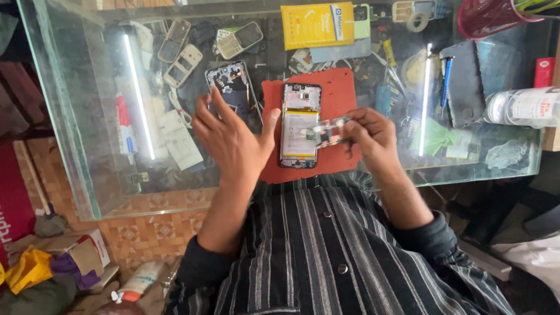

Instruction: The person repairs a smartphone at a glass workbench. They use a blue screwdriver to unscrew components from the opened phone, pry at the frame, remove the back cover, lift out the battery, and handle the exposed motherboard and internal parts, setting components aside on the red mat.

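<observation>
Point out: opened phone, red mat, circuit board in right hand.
opened phone (298, 125): head view, battery area.
red mat (338, 93): head view, bare upper right part.
circuit board (328, 129): head view, middle of board.

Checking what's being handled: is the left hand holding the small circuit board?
No, the right hand pinches the circuit board above the opened phone; the left hand is open and empty.

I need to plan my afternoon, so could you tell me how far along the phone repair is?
Done: the phone lies opened on the red mat. In hand: the right hand holds a small circuit board; the left hand hovers open. Left: the separate frame remains unattached.
</observation>
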A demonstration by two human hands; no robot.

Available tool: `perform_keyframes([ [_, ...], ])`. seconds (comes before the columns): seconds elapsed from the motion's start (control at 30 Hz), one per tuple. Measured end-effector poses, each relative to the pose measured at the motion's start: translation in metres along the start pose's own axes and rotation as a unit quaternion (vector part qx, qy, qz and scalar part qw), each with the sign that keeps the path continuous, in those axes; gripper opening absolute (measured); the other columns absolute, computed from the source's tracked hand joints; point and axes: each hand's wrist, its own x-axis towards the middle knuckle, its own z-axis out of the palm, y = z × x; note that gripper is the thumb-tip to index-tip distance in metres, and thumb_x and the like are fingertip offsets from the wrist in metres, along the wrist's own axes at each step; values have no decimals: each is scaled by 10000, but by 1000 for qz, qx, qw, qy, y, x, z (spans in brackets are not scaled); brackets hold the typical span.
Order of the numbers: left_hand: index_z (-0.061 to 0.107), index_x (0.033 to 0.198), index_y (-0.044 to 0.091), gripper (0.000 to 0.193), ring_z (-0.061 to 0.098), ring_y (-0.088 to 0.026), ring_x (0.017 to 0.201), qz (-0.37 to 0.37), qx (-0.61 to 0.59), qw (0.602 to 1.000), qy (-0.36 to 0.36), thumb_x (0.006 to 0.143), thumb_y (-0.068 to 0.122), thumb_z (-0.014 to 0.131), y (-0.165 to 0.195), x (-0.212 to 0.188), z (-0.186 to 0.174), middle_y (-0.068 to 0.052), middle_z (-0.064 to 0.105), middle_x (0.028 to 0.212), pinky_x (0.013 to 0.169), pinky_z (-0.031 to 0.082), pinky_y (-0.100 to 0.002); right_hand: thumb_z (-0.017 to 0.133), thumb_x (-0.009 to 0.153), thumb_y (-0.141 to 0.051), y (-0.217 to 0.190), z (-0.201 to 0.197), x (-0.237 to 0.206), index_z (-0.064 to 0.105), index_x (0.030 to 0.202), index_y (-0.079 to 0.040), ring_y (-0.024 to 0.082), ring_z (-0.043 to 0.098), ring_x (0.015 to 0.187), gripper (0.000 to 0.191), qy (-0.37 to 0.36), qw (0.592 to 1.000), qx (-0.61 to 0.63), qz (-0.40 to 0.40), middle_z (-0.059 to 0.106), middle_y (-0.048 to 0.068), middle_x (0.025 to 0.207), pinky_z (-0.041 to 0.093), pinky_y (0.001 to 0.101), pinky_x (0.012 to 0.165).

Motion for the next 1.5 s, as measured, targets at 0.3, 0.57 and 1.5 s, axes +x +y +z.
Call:
perform_keyframes([
  [0.3, 355, 1490, -69, 1007, 472, -457, 1204, -30, 12, 996, -80, 801, 469, 855, -22, 0, 12, -274, 446, 1429, 1003, 404, -576, 560, 1053, -56, 22, -10, 8, 606, 1122, 69, 96, 600, 587, 150, 38, 997, 63, 11, 680, 88, 851, 504, 238, 457],
  [0.57, 391, 1490, 1, 952, 494, -416, 1218, -19, 17, 993, -112, 745, 320, 891, -26, 1, 4, -186, 455, 1508, 990, 423, -563, 574, 1038, -45, 23, -13, 12, 595, 1109, 61, 126, 605, 545, 129, 31, 995, 91, 20, 679, 98, 860, 500, 264, 433],
  [1.5, 419, 1309, -31, 889, 575, -419, 1060, 27, -130, 987, -95, 630, 307, 882, 42, -14, 25, -223, 563, 1167, 940, 487, -500, 538, 1099, -85, 44, -26, 14, 532, 1167, -4, 221, 621, 651, 106, 38, 959, 270, -74, 644, 106, 905, 535, 380, 522],
])
